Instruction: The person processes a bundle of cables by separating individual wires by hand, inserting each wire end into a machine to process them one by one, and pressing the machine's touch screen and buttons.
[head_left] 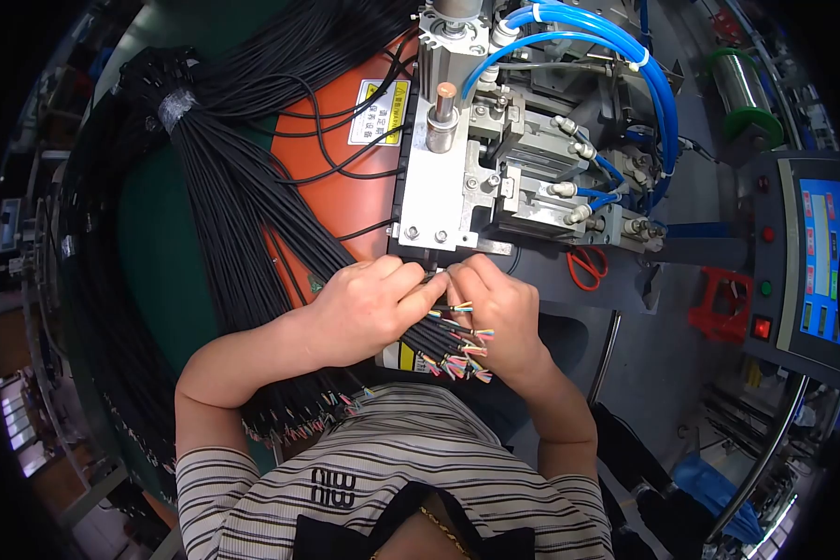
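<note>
My left hand [369, 303] is closed, its curled fingers over a bundle of black cables [427, 334] that comes out from under the palm. Stripped ends with small coloured wires [457, 362] fan out between my two hands. My right hand [497, 313] is also closed, thumb and forefinger pinched close to the left fingertips. What lies in that pinch is hidden. Both sets of fingertips meet just below the front edge of a metal pneumatic machine [434, 201].
A large tied bunch of black cables [215, 177] lies over the orange surface [345, 210] at left. Red-handled scissors [587, 269] rest right of the machine, under blue air hoses [667, 112]. A control panel with a lit screen [821, 252] stands at far right.
</note>
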Motion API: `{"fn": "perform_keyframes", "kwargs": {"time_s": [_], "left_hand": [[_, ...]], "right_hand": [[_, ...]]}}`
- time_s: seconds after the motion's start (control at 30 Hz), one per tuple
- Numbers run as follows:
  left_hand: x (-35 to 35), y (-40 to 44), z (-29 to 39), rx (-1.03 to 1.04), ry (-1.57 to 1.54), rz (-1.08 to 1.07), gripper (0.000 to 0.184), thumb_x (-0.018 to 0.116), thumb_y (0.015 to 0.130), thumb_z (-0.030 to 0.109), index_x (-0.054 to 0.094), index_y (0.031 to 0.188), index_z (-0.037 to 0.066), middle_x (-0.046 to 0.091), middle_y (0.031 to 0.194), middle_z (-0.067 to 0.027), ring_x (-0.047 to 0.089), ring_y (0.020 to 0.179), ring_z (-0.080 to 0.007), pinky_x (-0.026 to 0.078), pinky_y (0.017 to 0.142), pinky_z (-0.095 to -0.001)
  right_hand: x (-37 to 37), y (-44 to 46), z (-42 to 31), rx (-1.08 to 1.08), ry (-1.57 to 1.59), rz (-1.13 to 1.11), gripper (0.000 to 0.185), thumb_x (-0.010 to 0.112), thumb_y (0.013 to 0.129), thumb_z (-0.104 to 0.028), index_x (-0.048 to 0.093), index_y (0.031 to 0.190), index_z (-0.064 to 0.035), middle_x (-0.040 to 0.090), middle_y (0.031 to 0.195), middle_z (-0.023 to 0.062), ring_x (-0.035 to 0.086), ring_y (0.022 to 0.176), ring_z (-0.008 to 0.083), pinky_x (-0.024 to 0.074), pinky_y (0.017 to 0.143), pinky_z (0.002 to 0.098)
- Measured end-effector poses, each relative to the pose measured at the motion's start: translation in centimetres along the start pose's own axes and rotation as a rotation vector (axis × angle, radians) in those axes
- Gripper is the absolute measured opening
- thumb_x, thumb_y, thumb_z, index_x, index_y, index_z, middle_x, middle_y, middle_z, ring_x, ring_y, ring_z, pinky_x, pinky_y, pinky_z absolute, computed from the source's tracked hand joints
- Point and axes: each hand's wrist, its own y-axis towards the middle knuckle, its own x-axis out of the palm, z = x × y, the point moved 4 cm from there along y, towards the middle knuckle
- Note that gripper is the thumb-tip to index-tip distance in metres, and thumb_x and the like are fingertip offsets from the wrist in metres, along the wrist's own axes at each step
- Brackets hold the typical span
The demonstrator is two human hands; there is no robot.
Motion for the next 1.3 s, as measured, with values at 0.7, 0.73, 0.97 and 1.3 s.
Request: {"fn": "perform_keyframes", "kwargs": {"time_s": [0.7,0.73,0.97,1.3], "left_hand": [[0.1,1.5,0.0,0.058,0.058,-0.186,0.018,0.061,0.069,0.010,0.061,0.082,-0.002,0.052,0.081,-0.0077,0.057,0.073,-0.0201,0.052,0.060,-0.0302],[0.1,1.3,-0.1,0.056,0.043,-0.161,0.025,0.061,0.069,0.009,0.061,0.091,-0.004,0.053,0.082,-0.0076,0.057,0.073,-0.0204,0.051,0.060,-0.0307],[0.1,0.7,-0.1,0.046,0.003,-0.093,0.043,0.060,0.070,0.009,0.061,0.110,-0.008,0.054,0.084,-0.0070,0.055,0.075,-0.0203,0.050,0.060,-0.0310],[0.3,1.2,0.2,0.053,0.110,-0.204,0.027,0.061,0.069,0.011,0.064,0.092,-0.003,0.054,0.085,-0.0059,0.056,0.077,-0.0195,0.050,0.061,-0.0299]], "right_hand": [[0.4,0.1,2.0,0.133,0.180,-0.119,0.008,0.063,0.082,-0.009,0.065,0.084,-0.0015,0.065,0.076,0.0133,0.062,0.058,0.0327,0.0493,0.052,0.0394],[0.7,-0.4,2.1,0.151,0.226,-0.026,0.008,0.064,0.082,-0.007,0.065,0.086,-0.0011,0.065,0.077,0.0133,0.062,0.059,0.0323,0.0501,0.053,0.0386],[0.2,-0.5,1.5,-0.115,0.200,0.147,0.019,0.070,0.078,0.000,0.065,0.095,-0.0009,0.065,0.084,0.0108,0.065,0.062,0.0225,0.0500,0.051,0.0306],[0.3,-0.7,1.3,0.060,-0.066,-0.143,0.015,0.067,0.080,-0.006,0.063,0.094,-0.0013,0.063,0.081,0.0105,0.063,0.060,0.0266,0.0499,0.054,0.0353]]}}
